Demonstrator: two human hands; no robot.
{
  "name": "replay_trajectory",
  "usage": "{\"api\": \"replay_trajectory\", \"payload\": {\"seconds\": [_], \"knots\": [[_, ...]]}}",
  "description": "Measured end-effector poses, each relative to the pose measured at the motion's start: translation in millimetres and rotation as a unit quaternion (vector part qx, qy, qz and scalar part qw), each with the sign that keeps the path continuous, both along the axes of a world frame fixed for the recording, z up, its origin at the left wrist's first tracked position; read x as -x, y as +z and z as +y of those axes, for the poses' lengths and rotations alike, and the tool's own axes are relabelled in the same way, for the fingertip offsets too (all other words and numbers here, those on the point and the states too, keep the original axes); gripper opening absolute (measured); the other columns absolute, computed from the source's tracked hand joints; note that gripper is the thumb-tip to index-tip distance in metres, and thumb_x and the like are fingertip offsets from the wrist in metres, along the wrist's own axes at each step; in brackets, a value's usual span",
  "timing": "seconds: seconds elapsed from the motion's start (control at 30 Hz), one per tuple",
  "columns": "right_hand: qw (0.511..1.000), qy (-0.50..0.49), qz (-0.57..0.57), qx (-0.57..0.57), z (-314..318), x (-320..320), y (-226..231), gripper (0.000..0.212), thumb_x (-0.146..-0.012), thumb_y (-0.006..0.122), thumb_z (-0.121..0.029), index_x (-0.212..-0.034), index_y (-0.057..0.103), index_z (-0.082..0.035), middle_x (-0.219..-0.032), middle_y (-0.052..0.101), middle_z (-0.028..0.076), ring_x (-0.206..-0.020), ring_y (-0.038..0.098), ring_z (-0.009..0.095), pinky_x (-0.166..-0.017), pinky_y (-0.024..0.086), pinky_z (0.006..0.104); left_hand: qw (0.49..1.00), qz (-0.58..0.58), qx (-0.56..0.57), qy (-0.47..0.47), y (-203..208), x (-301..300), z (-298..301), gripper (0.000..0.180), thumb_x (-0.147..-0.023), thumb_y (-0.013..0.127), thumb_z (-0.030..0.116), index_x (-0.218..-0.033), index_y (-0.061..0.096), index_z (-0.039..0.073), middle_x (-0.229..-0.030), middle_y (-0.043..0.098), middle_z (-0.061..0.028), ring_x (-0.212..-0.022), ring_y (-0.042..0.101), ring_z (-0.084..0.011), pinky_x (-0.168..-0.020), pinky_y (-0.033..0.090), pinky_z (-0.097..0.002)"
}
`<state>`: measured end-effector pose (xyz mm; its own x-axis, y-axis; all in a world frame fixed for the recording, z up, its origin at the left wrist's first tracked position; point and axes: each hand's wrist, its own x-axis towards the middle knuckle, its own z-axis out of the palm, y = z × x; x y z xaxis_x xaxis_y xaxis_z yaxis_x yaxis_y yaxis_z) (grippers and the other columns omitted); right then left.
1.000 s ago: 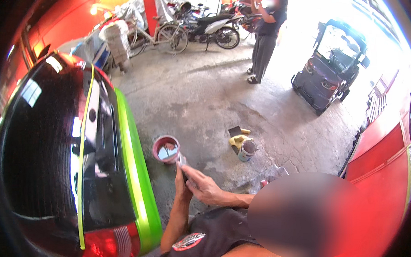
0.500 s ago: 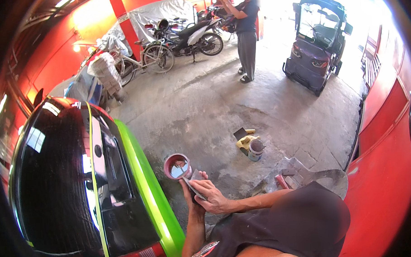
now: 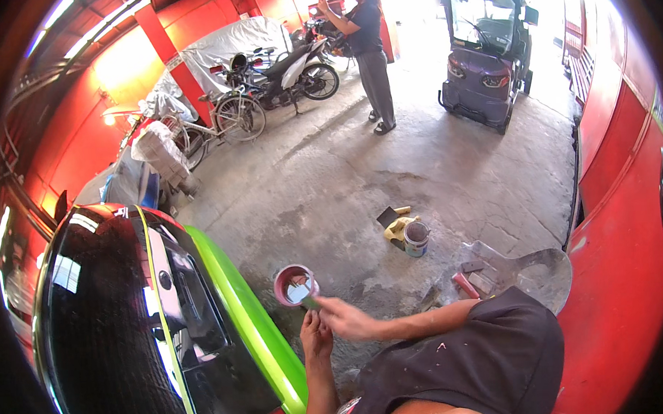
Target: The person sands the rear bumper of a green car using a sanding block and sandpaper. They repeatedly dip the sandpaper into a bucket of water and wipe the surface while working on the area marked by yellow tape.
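Observation:
My right hand (image 3: 346, 319), smeared by motion, reaches in from the right with its fingers on a small thin dark green-grey sheet (image 3: 311, 303), which looks like sandpaper. The sheet lies against the near rim of a pinkish-red round tub (image 3: 280, 287) of liquid with bright reflections in it. Just below the sheet, my left hand (image 3: 317, 340) is raised with its fingertips pinched together. What sits between those fingertips is too small to make out. Beside my left forearm runs the bright green edge (image 3: 247, 330) of a car with dark glass (image 3: 105, 317).
On the concrete floor stand a paint can (image 3: 416, 239), a yellow cloth (image 3: 396, 230) and a dark flat pad (image 3: 387, 217). A clear sheet (image 3: 520, 262) with a red tool (image 3: 465, 284) lies right. Farther off are a standing person (image 3: 370, 52), a small vehicle (image 3: 484, 70) and motorcycles (image 3: 287, 77).
My right hand has shifted and blurred, with the sheet now at the tub's rim. The grey sheets held between both hands before show far less. The whole view has turned slightly.

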<state>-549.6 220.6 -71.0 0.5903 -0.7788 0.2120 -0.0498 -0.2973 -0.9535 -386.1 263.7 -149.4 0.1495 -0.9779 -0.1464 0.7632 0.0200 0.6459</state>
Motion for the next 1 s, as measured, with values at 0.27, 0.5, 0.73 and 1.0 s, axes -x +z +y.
{"api": "replay_trajectory", "payload": {"seconds": [0.27, 0.5, 0.73, 1.0], "knots": [[0.981, -0.025, 0.077, 0.176, 9.8, 14.9, 17.1, 0.054, -0.095, 0.053, -0.031, -0.139, 0.042, -0.002, -0.134, 0.048, 0.023, -0.121, 0.046, 0.041, -0.104, 0.035, 0.046, 0.997, -0.006, -0.005, 0.075, 90.4, 63.5, -13.2, 0.074, -0.094, 0.031, 0.069, -0.126, 0.051, 0.006, -0.107, 0.062, -0.0078, -0.094, 0.061, -0.0206, -0.083, 0.05, -0.0356], [0.987, -0.116, -0.005, 0.115, 1.3, 12.5, 12.5, 0.044, -0.097, 0.051, -0.021, -0.137, 0.048, -0.005, -0.134, 0.05, 0.02, -0.126, 0.045, 0.038, -0.105, 0.037, 0.0444, 0.996, -0.048, 0.001, 0.071, 92.8, 78.7, -15.2, 0.052, -0.1, 0.045, 0.047, -0.129, 0.052, 0.004, -0.116, 0.061, -0.007, -0.105, 0.059, -0.0193, -0.089, 0.047, -0.0333], [0.956, -0.179, 0.05, 0.227, -44.8, 13.8, -23.4, 0.041, -0.096, 0.05, -0.023, -0.128, 0.053, 0.003, -0.132, 0.051, 0.02, -0.117, 0.049, 0.041, -0.1, 0.041, 0.0437, 0.847, -0.509, -0.061, 0.143, 89.3, 112.1, -3.3, 0.053, -0.102, 0.042, 0.044, -0.107, 0.064, -0.004, -0.093, 0.066, -0.0113, -0.089, 0.063, -0.018, -0.077, 0.049, -0.0321], [0.937, 0.066, -0.088, -0.332, -44.3, 51.6, 33.7, 0.036, -0.095, 0.061, -0.029, -0.114, 0.062, 0.002, -0.102, 0.069, 0.011, -0.093, 0.066, 0.02, -0.08, 0.053, 0.0333, 0.865, -0.449, -0.061, 0.215, 85.9, 75.8, -6.8, 0.056, -0.103, 0.037, 0.041, -0.119, 0.054, -0.01, -0.11, 0.061, -0.0208, -0.099, 0.061, -0.0283, -0.086, 0.047, -0.0381]]}}
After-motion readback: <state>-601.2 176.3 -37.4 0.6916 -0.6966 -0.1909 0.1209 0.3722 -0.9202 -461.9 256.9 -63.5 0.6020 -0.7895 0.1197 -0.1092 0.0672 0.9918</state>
